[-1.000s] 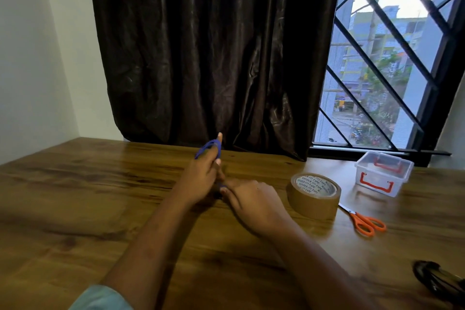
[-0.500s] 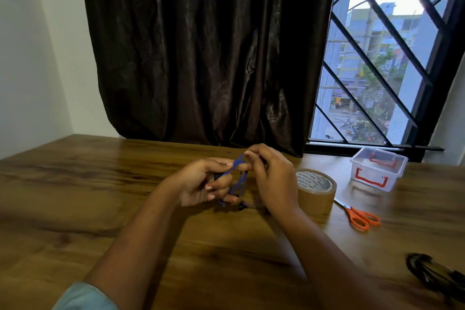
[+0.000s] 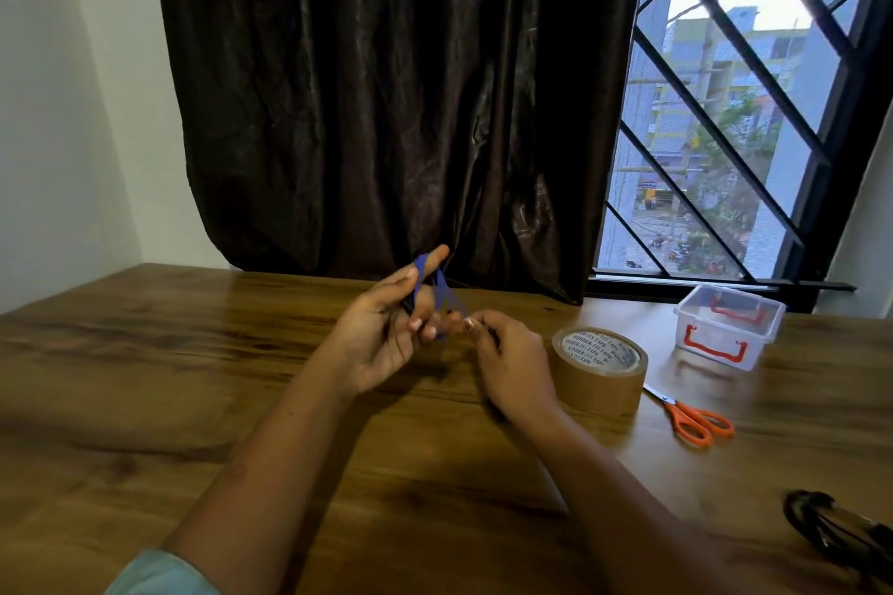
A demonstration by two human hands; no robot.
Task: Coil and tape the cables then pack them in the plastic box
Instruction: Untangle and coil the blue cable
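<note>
Daylight from window [image 3: 725, 121] at right, dim room; soft shadows on table [image 3: 145, 401]; edges blurred, bowed

blue cable [image 3: 437, 290]: thin, looped on L hand [image 3: 381, 343], mid-table | tape roll [image 3: 599, 370]: brown, flat, right | plastic box [image 3: 727, 333]: clear, red latches, far right | blk cable [image 3: 831, 529]: near-right edge

Both bare forearms reach forward, hands almost meeting. Left hand [image 3: 381, 333]: palm turned inward, index finger raised, blue cable [image 3: 437, 285] looped over it, remaining fingers curled. Right hand [image 3: 512, 362]: knuckles up, fingertips pinching the cable's lower end.
</note>
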